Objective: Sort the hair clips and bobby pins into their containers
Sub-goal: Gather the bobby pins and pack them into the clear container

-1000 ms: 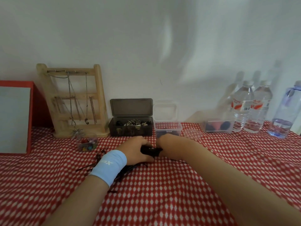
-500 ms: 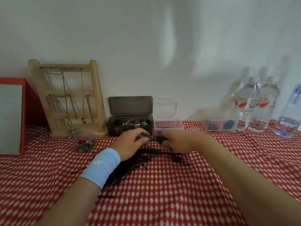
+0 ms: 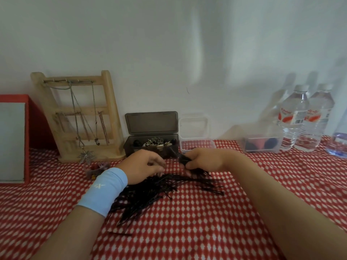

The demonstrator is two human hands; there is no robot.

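A pile of black bobby pins point(image 3: 161, 192) lies spread on the red checked cloth in front of me. My right hand point(image 3: 204, 159) grips a bunch of black bobby pins point(image 3: 183, 158) just above the pile. My left hand point(image 3: 144, 166), with a light blue wristband, hovers beside it with curled fingers touching the pile. Behind the hands stands a dark grey box point(image 3: 152, 145), lid up, with hair clips inside. To its right is a small clear container point(image 3: 197, 145), lid open.
A wooden jewellery rack point(image 3: 82, 117) with necklaces leans on the wall at the left, beside a red-framed mirror point(image 3: 13, 141). A small pot of coloured beads point(image 3: 93, 170) sits by my left wrist. At the right stand a clear box point(image 3: 262, 145) and water bottles point(image 3: 304, 119).
Both hands have lifted off the pile and drawn slightly apart. My right hand now holds a bunch of pins raised above the cloth, and more of the pile shows.
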